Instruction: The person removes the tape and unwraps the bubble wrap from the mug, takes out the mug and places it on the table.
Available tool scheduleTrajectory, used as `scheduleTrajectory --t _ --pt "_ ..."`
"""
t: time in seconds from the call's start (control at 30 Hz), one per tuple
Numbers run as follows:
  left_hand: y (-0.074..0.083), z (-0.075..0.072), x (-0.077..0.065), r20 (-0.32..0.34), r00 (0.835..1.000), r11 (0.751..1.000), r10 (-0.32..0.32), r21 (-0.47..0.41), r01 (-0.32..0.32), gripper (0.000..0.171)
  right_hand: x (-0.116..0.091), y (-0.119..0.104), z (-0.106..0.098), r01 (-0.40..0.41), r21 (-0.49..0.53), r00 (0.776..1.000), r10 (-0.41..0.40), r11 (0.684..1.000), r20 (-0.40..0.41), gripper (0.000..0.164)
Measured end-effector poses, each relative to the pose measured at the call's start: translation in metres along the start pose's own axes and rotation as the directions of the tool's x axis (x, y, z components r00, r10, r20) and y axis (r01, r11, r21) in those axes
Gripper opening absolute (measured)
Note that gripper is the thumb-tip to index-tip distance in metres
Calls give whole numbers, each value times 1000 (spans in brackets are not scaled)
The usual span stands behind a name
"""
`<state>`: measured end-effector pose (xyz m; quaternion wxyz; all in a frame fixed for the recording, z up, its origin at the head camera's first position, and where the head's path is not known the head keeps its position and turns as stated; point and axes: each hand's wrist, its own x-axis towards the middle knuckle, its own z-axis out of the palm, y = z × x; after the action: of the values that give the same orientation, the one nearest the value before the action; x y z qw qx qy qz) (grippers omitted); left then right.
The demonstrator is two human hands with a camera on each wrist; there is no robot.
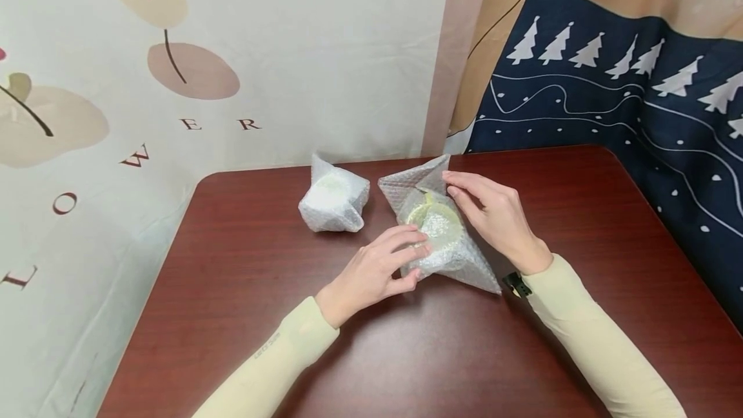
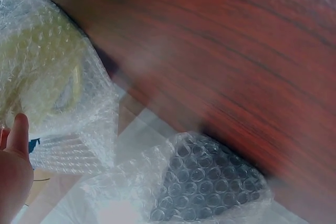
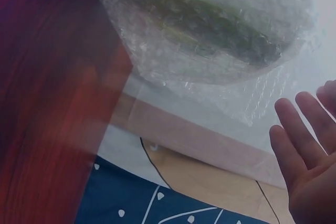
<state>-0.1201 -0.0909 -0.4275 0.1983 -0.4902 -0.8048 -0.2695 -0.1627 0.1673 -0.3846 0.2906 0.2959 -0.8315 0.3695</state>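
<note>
In the head view a bubble-wrapped bundle lies on the table, with a yellow-green rounded item showing through the wrap. A loop like a mug's handle shows in the left wrist view. My left hand rests spread fingers on the bundle's near left side. At its far right edge is my right hand, fingertips right by the upraised flap of bubble wrap. Fairly straight, parted fingers show in the right wrist view.
A second bubble-wrapped bundle sits to the left of the first. The brown wooden table backs onto a pale printed curtain. A dark blue cloth with white trees hangs at the right.
</note>
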Motion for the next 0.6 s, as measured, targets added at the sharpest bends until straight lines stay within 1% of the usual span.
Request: scheduleTrajectory --t 0.2,0.43,0.6 --pt "0 0 -1 -3 1000 1000 -2 -5 2 30 -7 0 -3 -20 -46 1000 21 999 14 40" --pt "-1 0 -2 -5 1000 1000 -5 3 5 30 -12 -2 -5 -35 -49 999 35 998 14 45" --pt "-1 1 -3 -4 1000 1000 -2 4 2 31 -17 -5 -8 -39 -50 998 41 998 42 43"
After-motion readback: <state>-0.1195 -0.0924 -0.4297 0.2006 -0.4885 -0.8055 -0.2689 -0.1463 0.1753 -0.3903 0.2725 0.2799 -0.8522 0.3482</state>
